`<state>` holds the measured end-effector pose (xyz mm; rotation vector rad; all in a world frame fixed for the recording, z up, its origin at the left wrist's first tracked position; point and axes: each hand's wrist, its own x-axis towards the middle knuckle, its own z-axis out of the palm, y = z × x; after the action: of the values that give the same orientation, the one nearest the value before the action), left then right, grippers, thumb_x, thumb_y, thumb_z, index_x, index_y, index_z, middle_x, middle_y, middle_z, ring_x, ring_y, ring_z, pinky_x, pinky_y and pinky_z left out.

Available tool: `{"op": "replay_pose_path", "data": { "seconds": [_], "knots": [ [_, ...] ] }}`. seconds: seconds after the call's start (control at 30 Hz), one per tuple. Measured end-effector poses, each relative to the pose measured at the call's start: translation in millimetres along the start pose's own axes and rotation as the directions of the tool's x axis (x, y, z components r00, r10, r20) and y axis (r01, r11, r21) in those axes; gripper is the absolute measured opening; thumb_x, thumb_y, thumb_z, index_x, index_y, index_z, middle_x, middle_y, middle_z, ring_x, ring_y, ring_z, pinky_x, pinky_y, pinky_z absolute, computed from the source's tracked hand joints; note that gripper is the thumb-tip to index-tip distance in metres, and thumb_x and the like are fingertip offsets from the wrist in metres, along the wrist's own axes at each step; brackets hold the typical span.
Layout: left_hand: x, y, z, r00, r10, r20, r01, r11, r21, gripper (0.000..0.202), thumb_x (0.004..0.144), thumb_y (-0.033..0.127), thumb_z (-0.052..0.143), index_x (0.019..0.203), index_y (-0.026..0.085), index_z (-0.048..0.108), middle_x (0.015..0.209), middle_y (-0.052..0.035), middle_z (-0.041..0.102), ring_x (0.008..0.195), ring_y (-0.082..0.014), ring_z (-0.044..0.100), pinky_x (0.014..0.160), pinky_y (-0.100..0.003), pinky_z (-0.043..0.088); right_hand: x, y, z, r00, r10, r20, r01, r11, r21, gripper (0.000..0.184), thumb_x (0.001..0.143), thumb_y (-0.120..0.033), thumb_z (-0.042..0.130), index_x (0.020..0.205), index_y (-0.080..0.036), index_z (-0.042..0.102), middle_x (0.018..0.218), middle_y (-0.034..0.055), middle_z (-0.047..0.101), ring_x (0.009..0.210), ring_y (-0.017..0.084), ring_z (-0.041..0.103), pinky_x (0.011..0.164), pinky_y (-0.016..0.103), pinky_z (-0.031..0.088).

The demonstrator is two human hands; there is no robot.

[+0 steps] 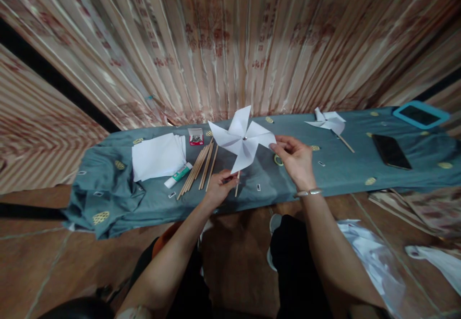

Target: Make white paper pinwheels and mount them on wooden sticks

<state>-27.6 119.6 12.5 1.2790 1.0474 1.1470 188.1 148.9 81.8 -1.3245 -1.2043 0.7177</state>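
A white paper pinwheel faces me above the table, with a shiny pin at its centre. My left hand is closed around its thin wooden stick, just below the lowest blade. On the other side, my right hand pinches the tip of the right-hand blade between thumb and fingers. To the left of the pinwheel lie several loose wooden sticks, a glue stick and a pile of white paper. A small red and white box behind the sticks holds metal pins.
A second paper pinwheel lies on the green cloth-covered table at the right. Beyond it are a black phone and a blue-framed tablet-like object. A roll of tape sits behind my right hand. Curtains hang behind the table.
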Motion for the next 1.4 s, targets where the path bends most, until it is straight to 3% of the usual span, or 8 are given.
{"op": "replay_pose_path", "data": {
  "seconds": [0.3, 0.63, 1.03, 1.13, 1.27, 1.4],
  "knots": [
    [1.6, 2.8, -0.5, 0.996, 0.039, -0.083, -0.035, 0.998, 0.046, 0.021, 0.065, 0.024, 0.071, 0.085, 0.019, 0.077, 0.079, -0.0034, 0.069, 0.074, -0.0155, 0.061, 0.074, -0.029, 0.049, -10.5, -8.1, 16.8, 0.988, 0.121, 0.093, -0.136, 0.976, 0.169, 0.034, 0.060, -0.038, 0.077, 0.087, -0.019, 0.069, 0.068, -0.0006, 0.071, 0.062, 0.014, 0.062, 0.063, 0.028, 0.048],
    [3.9, 1.7, -1.2, 0.990, 0.062, -0.129, -0.057, 0.998, 0.039, 0.019, 0.066, 0.022, 0.071, 0.084, 0.018, 0.076, 0.080, -0.0034, 0.069, 0.074, -0.0151, 0.061, 0.074, -0.028, 0.049, -25.7, -17.8, 34.6, 0.933, 0.241, 0.269, -0.307, 0.920, 0.242, 0.048, 0.055, -0.041, 0.082, 0.094, -0.019, 0.065, 0.059, -0.0050, 0.067, 0.055, 0.012, 0.060, 0.056, 0.025, 0.045],
    [1.4, 8.8, 1.1, 0.993, 0.066, -0.099, -0.057, 0.994, 0.092, 0.012, 0.067, 0.021, 0.069, 0.077, 0.018, 0.074, 0.074, -0.0012, 0.067, 0.073, -0.0150, 0.059, 0.073, -0.027, 0.047, -41.8, -9.1, 54.7, 0.900, 0.144, 0.410, -0.239, 0.952, 0.190, 0.043, 0.064, -0.044, 0.078, 0.096, -0.020, 0.061, 0.069, -0.0007, 0.072, 0.063, 0.017, 0.066, 0.061, 0.027, 0.050],
    [1.7, 9.3, 1.1, 0.994, 0.056, -0.095, -0.047, 0.994, 0.096, 0.010, 0.067, 0.023, 0.069, 0.074, 0.018, 0.073, 0.073, -0.0008, 0.066, 0.074, -0.0157, 0.058, 0.072, -0.027, 0.045, -42.3, -10.6, 51.7, 0.889, 0.116, 0.443, -0.175, 0.980, 0.096, 0.038, 0.069, -0.046, 0.074, 0.095, -0.021, 0.063, 0.073, 0.0022, 0.074, 0.069, 0.020, 0.069, 0.064, 0.030, 0.052],
    [2.6, 7.9, -0.2, 0.992, 0.040, -0.118, -0.031, 0.997, 0.077, 0.012, 0.066, 0.024, 0.070, 0.076, 0.017, 0.074, 0.073, -0.0005, 0.065, 0.072, -0.0153, 0.057, 0.071, -0.027, 0.044, -30.7, -14.7, 32.0, 0.899, 0.105, 0.425, -0.098, 0.994, -0.039, 0.032, 0.074, -0.048, 0.070, 0.088, -0.020, 0.068, 0.073, 0.0044, 0.074, 0.070, 0.020, 0.069, 0.064, 0.030, 0.051],
    [0.8, 6.9, -0.8, 0.997, 0.026, -0.072, -0.023, 0.999, 0.041, 0.017, 0.066, 0.024, 0.070, 0.080, 0.018, 0.075, 0.074, -0.0009, 0.066, 0.074, -0.0156, 0.058, 0.072, -0.027, 0.044, -11.2, -11.6, 5.3, 0.975, 0.073, 0.209, -0.055, 0.994, -0.091, 0.032, 0.076, -0.047, 0.066, 0.085, -0.017, 0.069, 0.071, 0.0051, 0.072, 0.066, 0.019, 0.067, 0.065, 0.031, 0.051]
  ]
}}
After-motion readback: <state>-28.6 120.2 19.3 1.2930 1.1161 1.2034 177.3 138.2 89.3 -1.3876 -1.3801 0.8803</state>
